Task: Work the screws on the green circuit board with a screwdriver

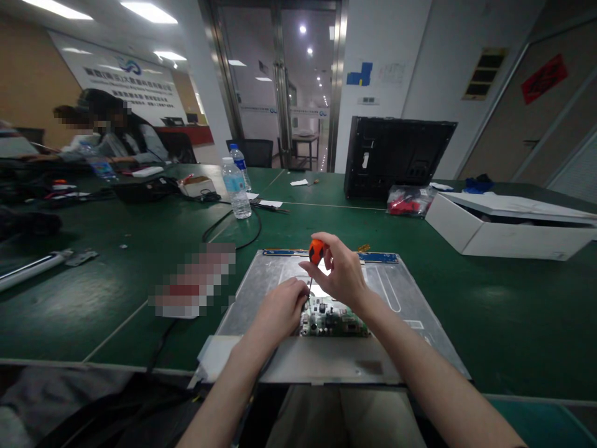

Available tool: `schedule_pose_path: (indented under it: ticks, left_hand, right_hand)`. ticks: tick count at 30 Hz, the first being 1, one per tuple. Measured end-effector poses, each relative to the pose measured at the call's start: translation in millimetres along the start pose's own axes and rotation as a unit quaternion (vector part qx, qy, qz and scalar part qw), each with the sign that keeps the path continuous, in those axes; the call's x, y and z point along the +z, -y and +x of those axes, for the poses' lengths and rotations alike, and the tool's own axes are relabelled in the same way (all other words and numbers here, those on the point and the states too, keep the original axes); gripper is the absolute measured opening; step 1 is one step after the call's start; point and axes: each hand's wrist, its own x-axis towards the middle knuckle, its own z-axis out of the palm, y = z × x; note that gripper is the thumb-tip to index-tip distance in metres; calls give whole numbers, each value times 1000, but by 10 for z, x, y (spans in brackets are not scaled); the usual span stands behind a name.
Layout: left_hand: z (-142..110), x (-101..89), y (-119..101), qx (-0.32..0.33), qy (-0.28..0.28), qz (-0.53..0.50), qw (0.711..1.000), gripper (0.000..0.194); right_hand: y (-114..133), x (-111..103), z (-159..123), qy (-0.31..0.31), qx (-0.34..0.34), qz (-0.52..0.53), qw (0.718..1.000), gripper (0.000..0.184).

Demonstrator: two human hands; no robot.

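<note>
My right hand (342,270) is closed round the orange and black handle of a screwdriver (316,251). The screwdriver stands nearly upright, its thin shaft pointing down at the left part of a green circuit board (329,318). Beside the board's left edge my left hand (283,306) rests with fingers drawn together close to the screwdriver's tip; what they pinch, if anything, is hidden. Under both hands lies a flat grey metal panel (410,298), which looks like the back of a display, with a narrow blue strip (382,257) along its far edge.
Two water bottles (237,190) stand beyond the panel at the left, near a black cable (259,231). A black monitor housing (396,155) and a white box (504,227) are at the right. People (124,134) sit at the table's far left.
</note>
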Motion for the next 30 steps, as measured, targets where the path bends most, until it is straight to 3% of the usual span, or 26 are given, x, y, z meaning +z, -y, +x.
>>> schedule_pose_path:
  ticks: [8, 13, 17, 22, 25, 30]
  left_hand:
    - [-8, 6, 16, 16, -6, -19, 1000, 17]
    - [1, -21, -12, -1, 6, -12, 1000, 16]
    - [9, -31, -27, -15, 12, -7, 1000, 17]
    - [14, -39, -30, -26, 18, 2, 999, 15]
    - [16, -31, -19, -23, 18, 5, 1000, 15]
    - [14, -3, 11, -6, 4, -2, 1000, 15]
  right_hand:
    - [89, -131, 96, 51, 55, 23, 997, 37]
    - [129, -193, 306, 175, 109, -84, 975, 31]
    - [176, -214, 527, 253, 107, -194, 942, 34]
    - [252, -351, 774, 367, 88, -163, 912, 12]
    - [290, -407, 859, 409, 69, -154, 897, 15]
    - [319, -350, 894, 393, 91, -187, 896, 46]
